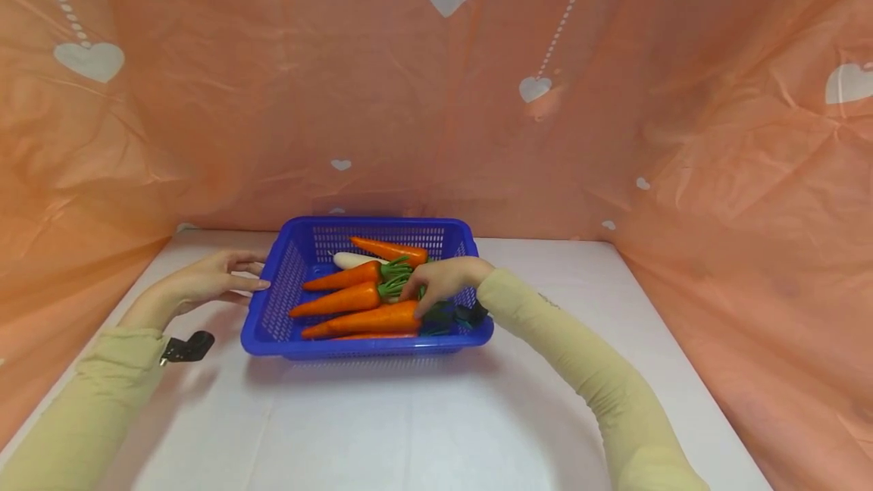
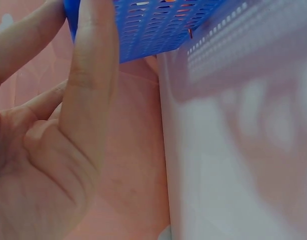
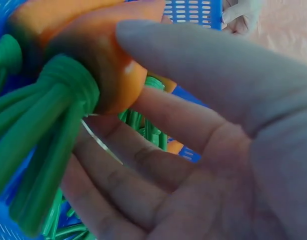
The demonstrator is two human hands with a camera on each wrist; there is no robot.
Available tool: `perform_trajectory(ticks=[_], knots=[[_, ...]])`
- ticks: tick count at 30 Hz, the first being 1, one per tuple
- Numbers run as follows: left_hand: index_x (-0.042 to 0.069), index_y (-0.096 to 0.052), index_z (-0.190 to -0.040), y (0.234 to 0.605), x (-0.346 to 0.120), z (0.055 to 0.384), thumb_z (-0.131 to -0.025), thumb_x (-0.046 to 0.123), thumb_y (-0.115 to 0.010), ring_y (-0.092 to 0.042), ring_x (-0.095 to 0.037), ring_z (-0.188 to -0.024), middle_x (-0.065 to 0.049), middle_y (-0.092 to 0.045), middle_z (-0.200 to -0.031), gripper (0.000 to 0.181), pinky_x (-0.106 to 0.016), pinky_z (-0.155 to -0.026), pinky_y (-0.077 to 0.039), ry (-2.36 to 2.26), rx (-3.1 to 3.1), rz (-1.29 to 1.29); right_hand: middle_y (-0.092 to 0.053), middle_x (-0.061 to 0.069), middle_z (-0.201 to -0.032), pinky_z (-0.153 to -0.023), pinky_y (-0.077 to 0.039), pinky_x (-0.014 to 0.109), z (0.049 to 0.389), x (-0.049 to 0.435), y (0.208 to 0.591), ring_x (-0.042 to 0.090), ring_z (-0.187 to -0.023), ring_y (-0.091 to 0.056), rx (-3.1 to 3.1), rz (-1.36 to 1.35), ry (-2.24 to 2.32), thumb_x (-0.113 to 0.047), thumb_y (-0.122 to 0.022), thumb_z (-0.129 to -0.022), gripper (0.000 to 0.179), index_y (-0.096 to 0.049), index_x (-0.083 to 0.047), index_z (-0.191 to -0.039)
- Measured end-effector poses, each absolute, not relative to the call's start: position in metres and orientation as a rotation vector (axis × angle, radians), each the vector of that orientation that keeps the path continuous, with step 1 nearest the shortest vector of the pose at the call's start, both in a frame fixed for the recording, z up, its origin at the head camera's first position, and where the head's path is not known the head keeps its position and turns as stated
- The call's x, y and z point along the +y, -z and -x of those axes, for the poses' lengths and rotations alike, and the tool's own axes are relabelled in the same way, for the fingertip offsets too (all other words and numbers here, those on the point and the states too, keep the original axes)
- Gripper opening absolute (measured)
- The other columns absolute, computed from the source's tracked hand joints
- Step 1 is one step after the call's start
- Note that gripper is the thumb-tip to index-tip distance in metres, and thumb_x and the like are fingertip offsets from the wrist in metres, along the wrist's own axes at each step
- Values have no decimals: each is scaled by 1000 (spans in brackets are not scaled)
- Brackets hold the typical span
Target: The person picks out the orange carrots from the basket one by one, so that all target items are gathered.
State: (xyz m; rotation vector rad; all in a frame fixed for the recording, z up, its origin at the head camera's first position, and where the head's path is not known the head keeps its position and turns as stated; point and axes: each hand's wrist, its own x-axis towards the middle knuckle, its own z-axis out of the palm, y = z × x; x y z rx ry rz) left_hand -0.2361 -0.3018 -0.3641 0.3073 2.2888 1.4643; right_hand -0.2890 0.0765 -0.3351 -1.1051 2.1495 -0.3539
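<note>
A blue plastic basket (image 1: 368, 351) holds several orange carrots with green tops and a white radish-like vegetable (image 1: 358, 261). My right hand (image 1: 439, 279) reaches in over the basket's right side. It pinches the leafy end of a carrot (image 1: 364, 320) near the front; in the right wrist view the thumb lies on the orange shoulder of that carrot (image 3: 118, 75) and the fingers are beneath. At the basket's left rim, my left hand (image 1: 204, 283) touches the edge with fairly straight fingers. The left wrist view shows those fingers against the perforated wall (image 2: 158, 25).
Beneath the basket is a white tabletop (image 1: 341, 430). An orange-pink curtain (image 1: 382, 97) with white hearts hangs behind it and on both sides. A small black device (image 1: 187, 347) sits at my left wrist. Another carrot (image 1: 389, 248) lies along the basket's back.
</note>
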Motion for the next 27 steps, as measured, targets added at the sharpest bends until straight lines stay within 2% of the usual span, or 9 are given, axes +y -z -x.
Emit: perform_trajectory(ticks=[9, 19, 27], knots=[[-16, -15, -143, 363, -304, 232, -91, 15, -67, -64, -25, -96, -30, -47, -125, 80, -40, -81, -55, -1471, 2271, -266, -61, -3, -108, -91, -44, 22, 283, 71, 333, 11, -100, -54, 2151, 1034, 316, -19, -74, -84, 37, -63, -9, -118], [-17, -14, -143, 365, -303, 231, -91, 13, -66, -64, -25, -94, -29, -48, -123, 79, -40, -80, -56, -1472, 2262, -260, -58, 0, -115, -91, -45, 22, 279, 73, 335, 14, -102, -55, 2144, 1094, 284, -15, -77, -82, 50, -59, -9, -127], [-17, -15, -142, 363, -300, 237, -92, 13, -64, -64, -24, -95, -29, -47, -124, 77, -39, -80, -56, -1459, 2272, -273, -58, 1, -120, -96, -45, 31, 286, 86, 321, 17, -107, -54, 2166, 1160, 470, -11, -75, -83, 49, -57, -7, -128]])
